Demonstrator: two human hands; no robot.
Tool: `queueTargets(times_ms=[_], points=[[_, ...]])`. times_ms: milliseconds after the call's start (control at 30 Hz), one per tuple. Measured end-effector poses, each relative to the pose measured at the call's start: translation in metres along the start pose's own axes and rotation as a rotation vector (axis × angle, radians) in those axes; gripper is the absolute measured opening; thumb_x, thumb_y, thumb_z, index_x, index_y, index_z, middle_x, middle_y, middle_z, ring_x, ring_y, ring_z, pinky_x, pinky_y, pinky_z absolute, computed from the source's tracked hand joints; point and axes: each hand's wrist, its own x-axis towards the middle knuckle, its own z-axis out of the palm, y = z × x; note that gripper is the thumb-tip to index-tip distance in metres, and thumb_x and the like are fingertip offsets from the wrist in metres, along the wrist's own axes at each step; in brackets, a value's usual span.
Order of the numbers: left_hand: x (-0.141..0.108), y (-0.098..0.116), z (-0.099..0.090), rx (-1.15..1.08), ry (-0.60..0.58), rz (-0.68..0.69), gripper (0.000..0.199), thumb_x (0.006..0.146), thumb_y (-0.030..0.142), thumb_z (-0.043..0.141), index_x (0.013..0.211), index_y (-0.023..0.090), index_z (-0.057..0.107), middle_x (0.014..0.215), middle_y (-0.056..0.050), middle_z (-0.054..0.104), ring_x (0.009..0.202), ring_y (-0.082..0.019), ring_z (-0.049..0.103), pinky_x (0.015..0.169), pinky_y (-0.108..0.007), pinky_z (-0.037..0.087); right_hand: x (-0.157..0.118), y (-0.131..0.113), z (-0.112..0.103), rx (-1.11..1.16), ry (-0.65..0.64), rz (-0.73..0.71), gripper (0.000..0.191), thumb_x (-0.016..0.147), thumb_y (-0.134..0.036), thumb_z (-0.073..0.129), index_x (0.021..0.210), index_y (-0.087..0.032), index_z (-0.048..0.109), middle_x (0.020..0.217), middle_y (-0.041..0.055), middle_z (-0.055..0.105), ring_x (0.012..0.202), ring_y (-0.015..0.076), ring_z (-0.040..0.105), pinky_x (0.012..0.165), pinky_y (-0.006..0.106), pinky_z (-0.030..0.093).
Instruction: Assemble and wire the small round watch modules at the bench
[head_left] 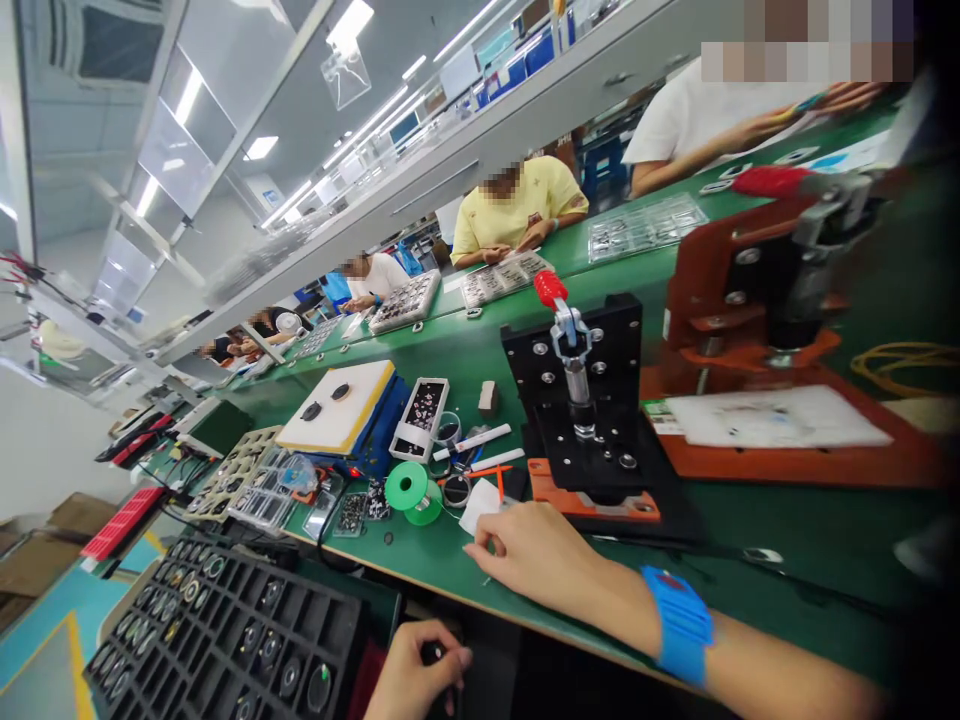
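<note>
My right hand point(525, 553), with a blue band point(679, 625) on its wrist, is over the green table near its front edge. Its fingers are curled beside a small white paper point(480, 506); whatever they pinch is too small to name. Lower down, my left hand point(424, 668) hangs just off the table edge, fingers curled round something dark that I cannot make out. A green spool point(414, 493) stands left of my right hand. Behind that hand is a black press fixture point(574, 400) with a red-tipped lever on an orange base.
A black compartment tray point(225, 640) of round parts lies at the lower left. Behind the spool are a white foam pad point(337, 405) on a blue box and a parts tray point(420, 420). An orange press point(750, 300) stands right. Several people sit across the table.
</note>
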Motion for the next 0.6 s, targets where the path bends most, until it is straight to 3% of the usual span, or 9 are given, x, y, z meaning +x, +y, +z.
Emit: queueTargets(times_ms=[100, 200, 300, 400, 500, 600], points=[[-0.002, 0.01, -0.006, -0.094, 0.011, 0.054, 0.06, 0.068, 0.07, 0.086, 0.077, 0.012, 0.074, 0.06, -0.002, 0.062, 0.046, -0.01, 0.051, 0.043, -0.021, 0.043, 0.0, -0.003, -0.003, 0.231, -0.012, 0.027, 0.023, 0.094, -0.035, 0.065, 0.078, -0.021, 0.076, 0.065, -0.0009, 0.074, 0.061, 0.0145, 0.066, 0.059, 0.026, 0.034], [-0.003, 0.025, -0.009, -0.22, 0.07, 0.11, 0.059, 0.071, 0.069, 0.085, 0.086, 0.012, 0.078, 0.057, 0.0, 0.058, 0.04, -0.007, 0.047, 0.04, -0.018, 0.037, -0.001, -0.004, -0.002, 0.587, -0.114, 0.006, 0.021, 0.089, -0.034, 0.068, 0.078, -0.018, 0.074, 0.061, -0.0011, 0.071, 0.054, 0.0111, 0.058, 0.058, 0.023, 0.039], [0.002, 0.038, -0.005, -0.291, 0.039, 0.205, 0.066, 0.069, 0.07, 0.086, 0.106, 0.015, 0.078, 0.056, 0.003, 0.056, 0.036, -0.005, 0.043, 0.038, -0.017, 0.035, -0.002, -0.003, 0.0, 0.784, -0.228, -0.02, 0.019, 0.084, -0.035, 0.071, 0.085, -0.016, 0.076, 0.065, 0.0002, 0.073, 0.056, 0.0109, 0.057, 0.055, 0.021, 0.039], [0.008, 0.05, 0.006, -0.264, 0.008, 0.253, 0.061, 0.072, 0.069, 0.085, 0.1, 0.015, 0.078, 0.055, 0.002, 0.057, 0.036, -0.007, 0.045, 0.039, -0.018, 0.038, -0.001, -0.001, 0.002, 0.846, -0.247, -0.071, 0.021, 0.08, -0.033, 0.074, 0.09, -0.015, 0.078, 0.074, 0.0015, 0.075, 0.068, 0.0134, 0.064, 0.061, 0.02, 0.044], [0.011, 0.06, 0.017, -0.223, 0.066, 0.256, 0.054, 0.076, 0.066, 0.083, 0.084, 0.014, 0.075, 0.053, 0.001, 0.057, 0.038, -0.008, 0.048, 0.041, -0.019, 0.04, 0.001, 0.003, 0.002, 0.825, -0.178, -0.095, 0.022, 0.076, -0.034, 0.078, 0.089, -0.016, 0.08, 0.082, 0.0023, 0.076, 0.078, 0.016, 0.068, 0.066, 0.021, 0.047], [0.013, 0.068, 0.019, -0.229, 0.133, 0.263, 0.056, 0.074, 0.069, 0.083, 0.083, 0.015, 0.074, 0.052, 0.001, 0.056, 0.037, -0.009, 0.049, 0.039, -0.019, 0.039, 0.003, 0.004, 0.001, 0.817, -0.103, -0.082, 0.02, 0.077, -0.035, 0.08, 0.087, -0.017, 0.08, 0.082, 0.0017, 0.077, 0.08, 0.0166, 0.069, 0.068, 0.022, 0.047]])
